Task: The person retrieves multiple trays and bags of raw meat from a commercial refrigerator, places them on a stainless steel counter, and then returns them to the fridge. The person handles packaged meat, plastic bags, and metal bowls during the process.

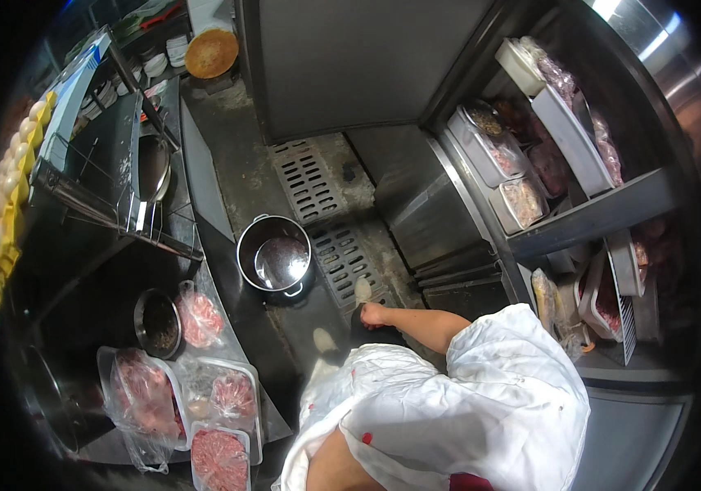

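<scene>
My right hand (pixel 373 315) hangs low in front of my dark trousers, fingers curled in, and I see nothing in it. A bare forearm (pixel 341 463) shows at the bottom edge, while my left hand is out of view. Before me on the floor stands a two-handled metal stockpot (pixel 264 264) with shiny dark insides. On the counter to my left lie a tray of minced meat (pixel 221 460), a bagged tray of meat (pixel 144 393) and a white tray (pixel 255 423) holding bagged meat. Behind these are another meat bag (pixel 200 316) and a metal bowl (pixel 160 322) with dark contents.
To my right, an open refrigerator holds white plastic tubs (pixel 571 138) and bagged food on a shelf (pixel 596 212). Ahead, a large grey door (pixel 362 61) stands above slotted drain covers (pixel 307 181). Eggs in a yellow tray (pixel 16 184) rest on the left rack. A round board (pixel 212 53) leans beyond.
</scene>
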A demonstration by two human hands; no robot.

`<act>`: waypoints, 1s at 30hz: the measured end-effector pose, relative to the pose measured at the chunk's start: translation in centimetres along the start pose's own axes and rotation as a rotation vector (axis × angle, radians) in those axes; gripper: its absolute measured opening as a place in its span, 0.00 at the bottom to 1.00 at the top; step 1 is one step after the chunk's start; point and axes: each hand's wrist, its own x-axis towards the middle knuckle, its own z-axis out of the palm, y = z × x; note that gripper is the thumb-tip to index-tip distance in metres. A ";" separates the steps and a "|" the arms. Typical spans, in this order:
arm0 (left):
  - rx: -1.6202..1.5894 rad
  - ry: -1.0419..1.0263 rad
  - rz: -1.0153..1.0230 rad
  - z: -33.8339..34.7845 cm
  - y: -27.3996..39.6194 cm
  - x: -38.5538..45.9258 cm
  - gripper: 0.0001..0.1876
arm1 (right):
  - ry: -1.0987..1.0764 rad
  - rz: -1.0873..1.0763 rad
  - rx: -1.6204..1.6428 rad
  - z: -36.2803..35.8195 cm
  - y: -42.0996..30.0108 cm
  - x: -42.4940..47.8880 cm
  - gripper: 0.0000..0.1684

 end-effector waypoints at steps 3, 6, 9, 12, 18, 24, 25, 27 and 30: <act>-0.028 -0.009 0.012 -4.2 0.8 -2.6 0.22 | -0.044 -0.194 -0.120 0.4 3.6 1.5 0.11; -0.124 -0.048 0.084 -7.2 0.8 -4.3 0.23 | -0.018 -0.151 0.245 0.9 1.4 1.4 0.08; -0.233 0.310 0.206 -13.0 -4.6 -7.4 0.21 | -0.097 -0.369 0.265 1.7 -5.8 -0.9 0.06; -0.531 0.383 0.174 -5.9 -5.5 -12.8 0.16 | -0.397 -0.699 0.241 3.8 -14.4 -3.8 0.11; -0.907 0.389 0.257 1.4 -10.9 -17.1 0.22 | -0.257 -1.588 -0.620 14.0 -34.9 -18.9 0.32; -0.876 0.485 0.201 5.5 -9.1 -17.3 0.24 | -0.108 -1.658 -1.480 22.6 -36.2 -18.2 0.26; -0.896 0.487 0.198 5.6 -9.1 -17.3 0.24 | -0.116 -1.656 -1.445 23.2 -36.5 -17.9 0.24; -0.853 0.501 0.219 5.6 -9.9 -16.9 0.22 | -0.151 -1.669 -1.309 23.3 -37.0 -17.6 0.22; -0.902 0.480 0.217 6.9 -9.9 -16.8 0.22 | -0.181 -1.765 -1.029 21.1 -37.4 -17.4 0.18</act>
